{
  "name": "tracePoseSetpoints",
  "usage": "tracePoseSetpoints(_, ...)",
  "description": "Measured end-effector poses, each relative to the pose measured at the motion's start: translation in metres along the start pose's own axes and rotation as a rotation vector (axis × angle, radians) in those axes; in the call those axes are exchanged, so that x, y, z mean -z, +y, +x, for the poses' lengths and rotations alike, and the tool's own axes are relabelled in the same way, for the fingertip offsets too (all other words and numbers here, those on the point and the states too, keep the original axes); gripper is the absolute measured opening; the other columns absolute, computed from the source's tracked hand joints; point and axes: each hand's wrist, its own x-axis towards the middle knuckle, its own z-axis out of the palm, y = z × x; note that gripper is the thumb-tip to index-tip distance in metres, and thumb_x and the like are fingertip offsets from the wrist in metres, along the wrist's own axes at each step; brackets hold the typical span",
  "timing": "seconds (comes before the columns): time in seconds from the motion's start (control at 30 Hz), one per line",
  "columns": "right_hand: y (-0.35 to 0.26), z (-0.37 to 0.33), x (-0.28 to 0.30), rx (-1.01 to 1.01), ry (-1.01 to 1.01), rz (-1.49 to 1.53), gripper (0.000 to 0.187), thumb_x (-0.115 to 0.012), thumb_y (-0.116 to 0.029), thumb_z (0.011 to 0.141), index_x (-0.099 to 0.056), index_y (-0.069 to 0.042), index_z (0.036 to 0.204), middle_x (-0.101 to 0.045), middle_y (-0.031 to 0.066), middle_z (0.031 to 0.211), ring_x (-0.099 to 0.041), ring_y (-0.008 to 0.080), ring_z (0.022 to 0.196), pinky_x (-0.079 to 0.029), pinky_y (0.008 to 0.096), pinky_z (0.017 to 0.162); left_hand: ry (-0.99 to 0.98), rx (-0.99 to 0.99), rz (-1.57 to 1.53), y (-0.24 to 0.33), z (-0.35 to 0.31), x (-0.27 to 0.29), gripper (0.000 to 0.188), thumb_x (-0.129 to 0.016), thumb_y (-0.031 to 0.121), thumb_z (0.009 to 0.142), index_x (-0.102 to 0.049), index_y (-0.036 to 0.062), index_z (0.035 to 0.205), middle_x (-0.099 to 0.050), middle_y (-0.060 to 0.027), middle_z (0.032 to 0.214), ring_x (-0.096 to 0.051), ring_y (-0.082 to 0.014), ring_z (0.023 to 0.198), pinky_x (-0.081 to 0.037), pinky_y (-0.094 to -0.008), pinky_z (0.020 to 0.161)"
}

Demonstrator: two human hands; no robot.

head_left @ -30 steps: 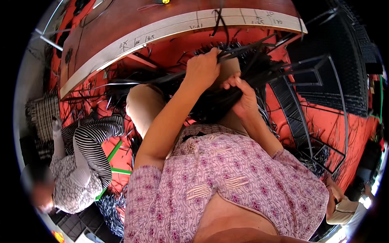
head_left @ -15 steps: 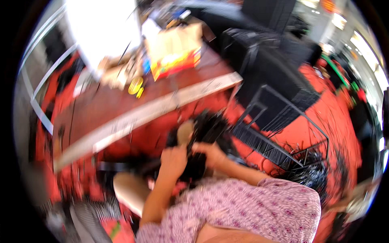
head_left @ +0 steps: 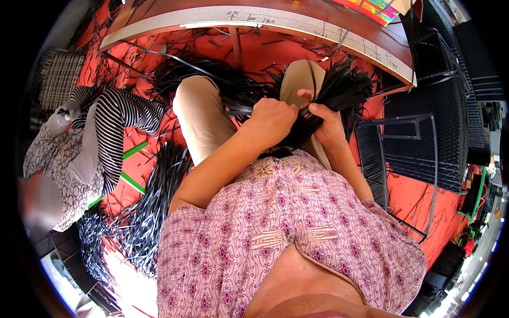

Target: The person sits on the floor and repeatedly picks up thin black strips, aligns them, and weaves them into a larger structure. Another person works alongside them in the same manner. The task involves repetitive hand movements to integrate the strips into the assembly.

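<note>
A bunch of flat black plastic strips [head_left: 347, 85] lies across my lap, its loose ends fanned out beyond my right knee. My left hand [head_left: 273, 117] is closed, back upward, on the near end of these strips. Just to its right, my right hand [head_left: 327, 121] grips the strips between thumb and fingers, the thumb lying on top. Both hands almost meet over my right thigh. Strips and fingers partly hide what lies between them.
A brown table [head_left: 297, 16] with a pale marked edge stands ahead. Black woven furniture [head_left: 424, 138] and a thin metal frame [head_left: 436, 159] are at right. Heaps of black strips [head_left: 159, 212] lie on the red floor. A person in striped trousers [head_left: 114, 138] sits at left.
My view has swung down and leftward, bringing the seated person into sight. Both hands stay close together on the black strips; the earlier picture is blurred.
</note>
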Motion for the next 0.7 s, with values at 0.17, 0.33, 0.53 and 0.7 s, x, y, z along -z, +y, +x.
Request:
tracePoseSetpoints(0.17, 0.014, -0.004, 0.013, -0.070, 0.070, -0.123, 0.028, -0.070, -0.011, 0.073, -0.067, 0.002, 0.098, -0.068, 0.0091, 0.094, -0.063, 0.0178, 0.087, -0.047, 0.0275, 0.075, -0.219, 0.050, 0.021, -0.001, -0.003, 0.004, 0.016, -0.054, 0.015, 0.082, -0.067, 0.0093, 0.090, -0.068, -0.0151, 0.073, -0.068, -0.0318, 0.068, -0.052, -0.0454, 0.057)
tracePoseSetpoints(0.33, 0.023, -0.009, 0.040, -0.044, 0.112, -0.177, 0.031, -0.069, -0.004, 0.074, -0.062, 0.000, 0.104, -0.063, 0.0074, 0.094, -0.060, 0.0184, 0.083, -0.047, 0.0281, 0.074, -0.358, 0.019, 0.059, 0.014, 0.002, 0.007, 0.019, -0.059, 0.018, 0.079, -0.074, 0.0082, 0.086, -0.072, -0.0111, 0.086, -0.071, -0.0278, 0.079, -0.055, -0.0413, 0.063)
tracePoseSetpoints(0.53, 0.011, -0.011, 0.026, -0.029, -0.177, -0.006, 0.034, -0.062, -0.003, 0.074, -0.050, -0.006, 0.105, -0.059, 0.0092, 0.094, -0.058, 0.0207, 0.091, -0.046, 0.0288, 0.079, -0.245, 0.000, 0.081, 0.017, 0.005, -0.015, 0.018, -0.059, 0.019, 0.079, -0.073, 0.0090, 0.082, -0.072, -0.0075, 0.083, -0.070, -0.0249, 0.079, -0.054, -0.0395, 0.061)
tracePoseSetpoints(0.7, 0.013, -0.006, 0.036, -0.040, -0.240, 0.066, 0.034, -0.061, 0.001, 0.077, -0.048, -0.007, 0.107, -0.055, 0.0083, 0.092, -0.056, 0.0215, 0.093, -0.045, 0.0316, 0.084, -0.200, 0.001, 0.045, 0.011, 0.009, -0.023, 0.017, -0.059, 0.019, 0.077, -0.072, 0.0080, 0.079, -0.071, -0.0089, 0.081, -0.070, -0.0264, 0.077, -0.054, -0.0400, 0.060)
